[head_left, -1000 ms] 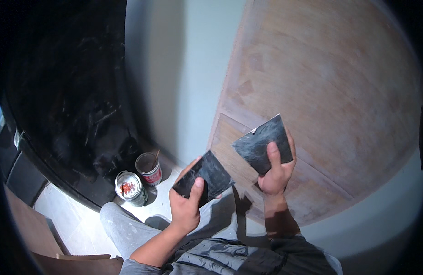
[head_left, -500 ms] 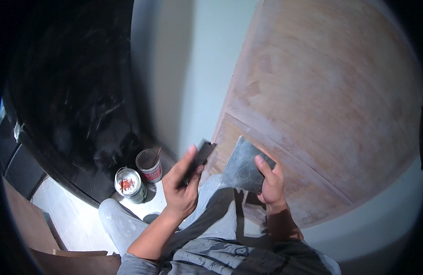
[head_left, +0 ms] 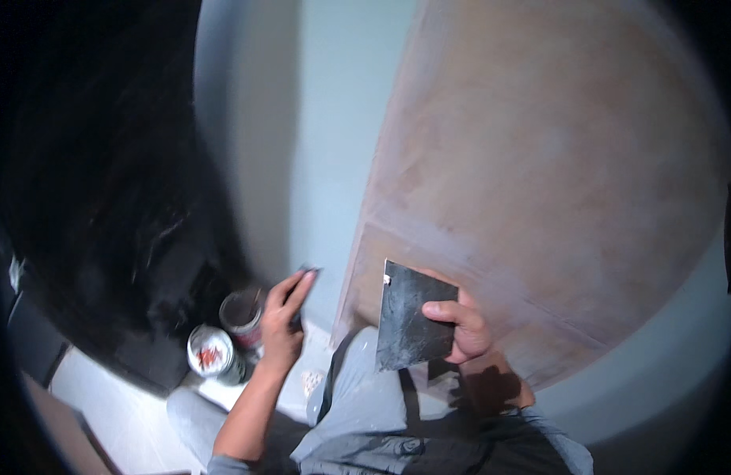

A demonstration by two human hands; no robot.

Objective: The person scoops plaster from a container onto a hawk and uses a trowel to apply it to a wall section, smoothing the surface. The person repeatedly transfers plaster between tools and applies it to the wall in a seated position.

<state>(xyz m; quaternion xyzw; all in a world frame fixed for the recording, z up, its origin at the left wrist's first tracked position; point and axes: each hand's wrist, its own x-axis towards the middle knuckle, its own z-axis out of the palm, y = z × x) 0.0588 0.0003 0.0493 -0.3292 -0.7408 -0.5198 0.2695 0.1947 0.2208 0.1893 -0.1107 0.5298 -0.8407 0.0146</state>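
My right hand (head_left: 464, 324) grips a dark grey flat spreader plate (head_left: 413, 321), thumb on its upper face. Pale smears mark the plate, and a small white dab sits near its upper left corner. My left hand (head_left: 282, 328) is closed around a dark scraper (head_left: 308, 270), mostly hidden behind the fingers with its tip showing above them. Just left of that hand stand an open tub (head_left: 240, 307) with dark insides, partly covered by the hand, and a can (head_left: 211, 354) with red bits on its white top.
A large wooden panel (head_left: 540, 174) with pinkish filler along its seams spreads to the right. Beside it runs a pale blue-green surface (head_left: 342, 127). A black curved surface (head_left: 104, 198) fills the left, above light floor (head_left: 120, 412). My knees are below the plate.
My left hand has moved left with the scraper, closer to the tub and can. The spreader plate has turned more upright, and a white dab now shows at its edge. The view has shifted slightly.
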